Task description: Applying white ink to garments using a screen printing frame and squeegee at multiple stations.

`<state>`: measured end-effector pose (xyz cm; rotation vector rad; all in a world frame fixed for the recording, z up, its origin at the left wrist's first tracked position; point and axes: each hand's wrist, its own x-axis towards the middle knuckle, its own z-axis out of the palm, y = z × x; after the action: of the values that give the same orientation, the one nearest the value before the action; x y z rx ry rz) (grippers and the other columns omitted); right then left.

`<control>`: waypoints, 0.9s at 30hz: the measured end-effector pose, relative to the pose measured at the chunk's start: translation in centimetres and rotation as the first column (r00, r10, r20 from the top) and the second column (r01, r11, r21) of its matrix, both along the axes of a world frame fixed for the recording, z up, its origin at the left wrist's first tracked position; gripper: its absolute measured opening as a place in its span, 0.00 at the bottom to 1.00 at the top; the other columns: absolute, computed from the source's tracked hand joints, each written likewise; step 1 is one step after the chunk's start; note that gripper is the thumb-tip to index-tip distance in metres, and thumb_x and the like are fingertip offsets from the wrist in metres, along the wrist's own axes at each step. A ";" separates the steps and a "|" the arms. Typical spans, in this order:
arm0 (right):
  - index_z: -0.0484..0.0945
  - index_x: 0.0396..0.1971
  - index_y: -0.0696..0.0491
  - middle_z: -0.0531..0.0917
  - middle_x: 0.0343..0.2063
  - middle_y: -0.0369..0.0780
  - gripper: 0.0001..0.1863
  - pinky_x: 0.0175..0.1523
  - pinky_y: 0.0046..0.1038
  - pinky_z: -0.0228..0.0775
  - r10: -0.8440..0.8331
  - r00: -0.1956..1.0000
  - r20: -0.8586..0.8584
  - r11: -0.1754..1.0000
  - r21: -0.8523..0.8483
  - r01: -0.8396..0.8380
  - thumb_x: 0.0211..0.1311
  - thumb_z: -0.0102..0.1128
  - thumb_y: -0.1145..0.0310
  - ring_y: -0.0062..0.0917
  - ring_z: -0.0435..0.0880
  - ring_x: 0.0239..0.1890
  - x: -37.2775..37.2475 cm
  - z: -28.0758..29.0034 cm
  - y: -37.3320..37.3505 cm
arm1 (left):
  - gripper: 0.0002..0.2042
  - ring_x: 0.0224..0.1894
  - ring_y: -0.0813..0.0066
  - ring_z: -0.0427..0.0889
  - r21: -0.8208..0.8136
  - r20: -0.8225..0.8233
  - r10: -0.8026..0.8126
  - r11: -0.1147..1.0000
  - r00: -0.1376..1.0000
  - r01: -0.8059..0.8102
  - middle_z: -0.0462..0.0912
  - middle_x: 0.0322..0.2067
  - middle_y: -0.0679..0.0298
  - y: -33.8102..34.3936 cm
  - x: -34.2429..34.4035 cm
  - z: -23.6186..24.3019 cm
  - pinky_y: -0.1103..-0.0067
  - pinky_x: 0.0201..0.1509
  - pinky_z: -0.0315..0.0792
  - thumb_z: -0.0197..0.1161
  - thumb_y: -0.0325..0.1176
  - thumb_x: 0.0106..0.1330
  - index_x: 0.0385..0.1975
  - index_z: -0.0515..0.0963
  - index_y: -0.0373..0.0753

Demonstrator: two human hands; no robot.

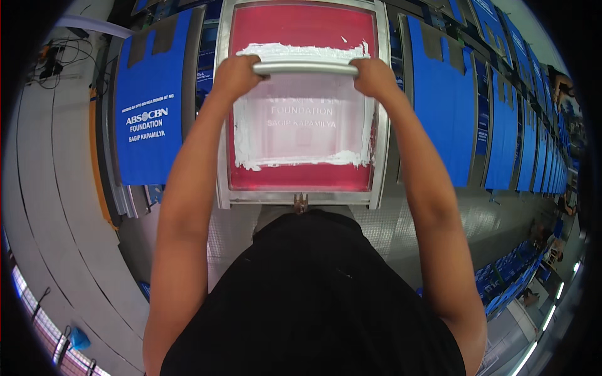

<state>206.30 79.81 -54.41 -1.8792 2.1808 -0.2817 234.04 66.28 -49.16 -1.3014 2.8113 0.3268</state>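
Observation:
Both arms reach forward over a screen printing frame (381, 125) with a metal border and red mesh edges. A long squeegee (305, 67) with a pale metal handle lies crosswise near the far end of the mesh. My left hand (237, 78) is closed round its left end, my right hand (376, 80) round its right end. White ink (338, 158) rims the pale middle window of the mesh (285, 141), where faint lettering shows through. Thicker ink lies beyond the squeegee. The squeegee's blade edge is hidden under the handle.
Printed blue fabric pieces (150, 75) lie on a board at the left. More blue pieces (439, 106) run in a long row to the right. A metal clamp (301, 202) sits at the frame's near edge. Cables (59, 59) lie at the far left, and people are distant at right.

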 end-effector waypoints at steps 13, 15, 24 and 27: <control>0.83 0.37 0.47 0.84 0.28 0.42 0.18 0.63 0.45 0.59 0.010 1.000 -0.011 0.996 0.084 -0.009 0.41 0.60 0.74 0.36 0.83 0.36 4.8 -1.3 10.0 | 0.13 0.32 0.53 0.80 -0.069 -0.122 -0.052 0.997 0.991 0.043 0.82 0.26 0.52 9.3 5.0 -2.4 0.63 0.40 0.74 0.70 0.30 0.42 0.31 0.83 0.40; 0.83 0.40 0.45 0.85 0.29 0.42 0.20 0.59 0.43 0.65 0.021 0.999 -0.037 0.997 0.075 -0.018 0.41 0.61 0.71 0.35 0.84 0.38 2.0 -1.7 4.0 | 0.13 0.34 0.54 0.82 -0.076 -0.029 -0.032 0.997 0.999 0.030 0.83 0.27 0.52 3.3 2.0 -1.8 0.64 0.41 0.75 0.71 0.36 0.47 0.34 0.83 0.42; 0.80 0.50 0.48 0.82 0.46 0.45 0.27 0.54 0.35 0.73 0.072 0.994 0.078 0.988 0.134 -0.082 0.43 0.54 0.71 0.39 0.81 0.49 -2.1 5.2 -4.7 | 0.25 0.44 0.55 0.80 -0.376 -0.213 -0.031 0.925 0.977 -0.053 0.83 0.40 0.55 -1.0 1.6 2.8 0.67 0.50 0.72 0.74 0.46 0.48 0.44 0.81 0.41; 0.80 0.50 0.50 0.82 0.45 0.46 0.29 0.56 0.34 0.72 0.021 0.990 0.141 0.973 0.225 -0.053 0.41 0.53 0.72 0.39 0.81 0.49 -2.9 8.3 -5.6 | 0.22 0.46 0.53 0.79 -0.376 -0.414 0.043 0.902 0.909 -0.213 0.82 0.42 0.53 6.1 3.3 6.0 0.66 0.52 0.70 0.70 0.44 0.54 0.45 0.79 0.37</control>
<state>203.35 74.22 -46.15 -1.7199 1.9916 -0.1415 237.29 72.42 -43.18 -1.6806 3.2717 -0.0190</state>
